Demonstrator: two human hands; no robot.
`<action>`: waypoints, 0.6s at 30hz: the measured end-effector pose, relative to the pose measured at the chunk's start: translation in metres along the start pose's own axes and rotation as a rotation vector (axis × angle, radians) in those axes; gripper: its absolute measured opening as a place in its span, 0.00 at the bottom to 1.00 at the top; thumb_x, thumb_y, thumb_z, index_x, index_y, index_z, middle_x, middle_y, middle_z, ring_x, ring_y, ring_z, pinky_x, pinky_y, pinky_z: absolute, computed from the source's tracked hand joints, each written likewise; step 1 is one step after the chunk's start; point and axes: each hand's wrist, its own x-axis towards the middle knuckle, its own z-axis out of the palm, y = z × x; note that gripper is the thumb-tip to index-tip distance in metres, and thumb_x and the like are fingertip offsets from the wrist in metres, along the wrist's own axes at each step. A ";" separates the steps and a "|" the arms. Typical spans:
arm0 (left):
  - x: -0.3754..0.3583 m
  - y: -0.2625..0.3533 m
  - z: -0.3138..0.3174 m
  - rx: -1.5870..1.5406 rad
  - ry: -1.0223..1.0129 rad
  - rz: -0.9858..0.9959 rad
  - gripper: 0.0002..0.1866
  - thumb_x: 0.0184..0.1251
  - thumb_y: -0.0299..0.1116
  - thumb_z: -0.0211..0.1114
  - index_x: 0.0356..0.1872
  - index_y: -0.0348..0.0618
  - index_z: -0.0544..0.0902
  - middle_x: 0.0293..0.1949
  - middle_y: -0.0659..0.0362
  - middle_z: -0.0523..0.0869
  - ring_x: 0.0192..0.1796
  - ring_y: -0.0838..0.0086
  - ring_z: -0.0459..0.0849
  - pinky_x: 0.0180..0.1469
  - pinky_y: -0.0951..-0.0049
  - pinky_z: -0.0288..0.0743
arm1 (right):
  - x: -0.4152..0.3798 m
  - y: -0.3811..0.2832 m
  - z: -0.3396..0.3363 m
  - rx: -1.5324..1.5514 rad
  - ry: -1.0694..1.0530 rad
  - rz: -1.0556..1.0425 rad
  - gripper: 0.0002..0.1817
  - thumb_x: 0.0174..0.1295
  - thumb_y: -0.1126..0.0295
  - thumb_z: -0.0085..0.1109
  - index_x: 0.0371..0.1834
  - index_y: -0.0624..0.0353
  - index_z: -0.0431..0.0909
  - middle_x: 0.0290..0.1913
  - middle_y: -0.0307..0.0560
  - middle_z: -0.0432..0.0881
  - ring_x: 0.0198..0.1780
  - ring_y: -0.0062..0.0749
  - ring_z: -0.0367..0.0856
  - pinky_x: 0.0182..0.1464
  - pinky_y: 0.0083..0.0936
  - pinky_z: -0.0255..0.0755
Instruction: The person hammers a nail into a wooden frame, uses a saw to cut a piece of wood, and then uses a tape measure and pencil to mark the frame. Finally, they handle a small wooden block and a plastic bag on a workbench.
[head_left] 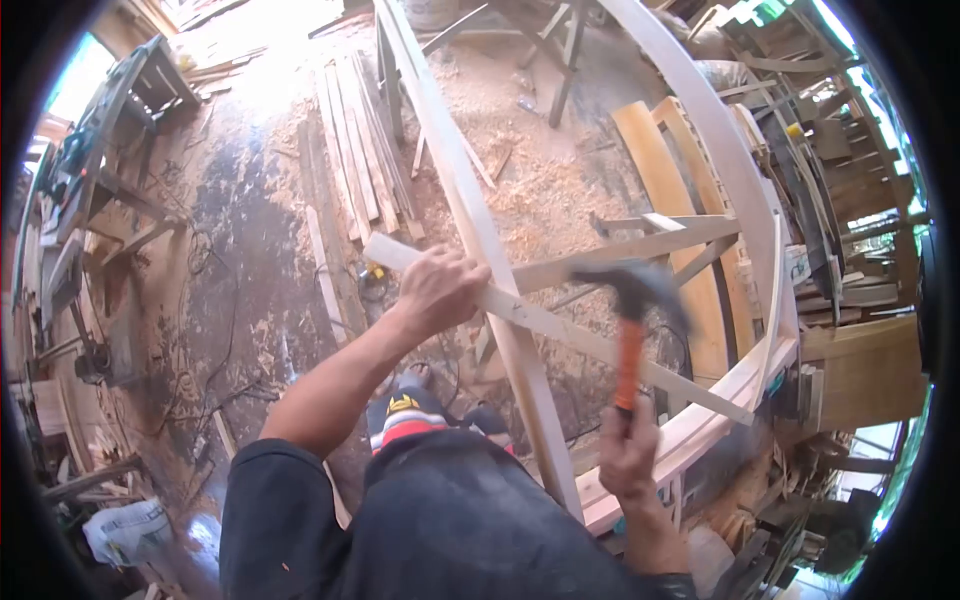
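My left hand (pixel 440 288) is closed around a pale wooden strip (pixel 590 343), close to where it crosses a long wooden beam (pixel 470 200). The strip runs down to the right, its far end lying near a curved wooden frame (pixel 778 350). In my right hand (pixel 630 455) is a claw hammer (pixel 630 350) with an orange and black handle, gripped low and held upright. Its dark head is smeared by motion and appears above the strip. Whether a nail stands in the strip cannot be made out.
Long narrow wooden slats (pixel 355 150) lie on the floor among sawdust (pixel 540 190). Wide yellowish boards (pixel 680 240) lean beyond the frame on the right. A workbench (pixel 120 150) stands at the left, and a dark cable (pixel 235 300) trails over the floor. Stacked wood (pixel 860 290) fills the right side.
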 end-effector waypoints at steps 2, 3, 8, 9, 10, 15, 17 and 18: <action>-0.011 0.005 0.007 -0.020 -0.067 -0.013 0.08 0.50 0.33 0.71 0.27 0.47 0.79 0.24 0.61 0.83 0.32 0.67 0.86 0.36 0.64 0.75 | -0.015 0.005 -0.028 0.187 0.061 -0.145 0.08 0.72 0.70 0.51 0.35 0.62 0.69 0.23 0.39 0.73 0.17 0.27 0.70 0.21 0.25 0.65; -0.010 0.007 0.004 -0.005 -0.086 -0.014 0.09 0.49 0.34 0.72 0.28 0.47 0.80 0.25 0.61 0.83 0.33 0.67 0.86 0.37 0.65 0.75 | -0.011 -0.009 -0.036 0.289 0.173 -0.272 0.08 0.73 0.70 0.47 0.37 0.62 0.67 0.25 0.41 0.73 0.18 0.24 0.70 0.22 0.23 0.65; -0.009 0.007 0.001 -0.013 -0.060 0.003 0.11 0.48 0.36 0.73 0.29 0.48 0.80 0.26 0.61 0.84 0.33 0.67 0.86 0.37 0.65 0.74 | -0.016 -0.015 -0.041 0.310 0.110 -0.216 0.03 0.68 0.77 0.50 0.36 0.63 0.71 0.28 0.47 0.74 0.24 0.29 0.71 0.26 0.25 0.67; -0.009 0.008 0.001 -0.011 -0.058 -0.002 0.11 0.48 0.36 0.73 0.29 0.48 0.80 0.26 0.61 0.84 0.33 0.67 0.86 0.37 0.65 0.74 | -0.006 -0.020 -0.050 0.069 0.061 -0.176 0.01 0.65 0.78 0.54 0.36 0.62 0.72 0.27 0.49 0.73 0.24 0.37 0.73 0.28 0.30 0.68; -0.009 0.008 0.000 -0.015 -0.077 -0.002 0.11 0.48 0.36 0.73 0.30 0.48 0.80 0.26 0.61 0.84 0.34 0.67 0.86 0.38 0.64 0.75 | 0.004 -0.025 -0.059 -0.174 0.006 -0.152 0.04 0.61 0.80 0.58 0.37 0.61 0.74 0.26 0.50 0.73 0.25 0.45 0.75 0.30 0.36 0.69; -0.010 0.006 -0.003 -0.072 -0.091 -0.002 0.12 0.47 0.37 0.73 0.31 0.47 0.80 0.28 0.60 0.84 0.36 0.66 0.86 0.40 0.63 0.76 | 0.055 -0.070 -0.103 -0.794 -0.390 -0.199 0.09 0.61 0.66 0.65 0.33 0.58 0.76 0.28 0.51 0.81 0.30 0.47 0.83 0.31 0.40 0.74; -0.009 0.004 -0.009 -0.104 -0.092 0.023 0.14 0.46 0.38 0.74 0.32 0.46 0.80 0.28 0.59 0.84 0.37 0.65 0.86 0.42 0.63 0.76 | 0.079 -0.111 -0.099 -1.011 -0.543 -0.209 0.08 0.62 0.65 0.63 0.33 0.56 0.76 0.28 0.49 0.82 0.29 0.45 0.84 0.32 0.39 0.76; -0.008 0.002 -0.009 -0.129 -0.091 0.040 0.15 0.46 0.39 0.74 0.33 0.46 0.80 0.28 0.58 0.84 0.37 0.64 0.86 0.42 0.63 0.77 | 0.091 -0.127 -0.092 -1.124 -0.625 -0.202 0.08 0.63 0.64 0.61 0.33 0.55 0.77 0.27 0.48 0.82 0.29 0.44 0.85 0.32 0.39 0.76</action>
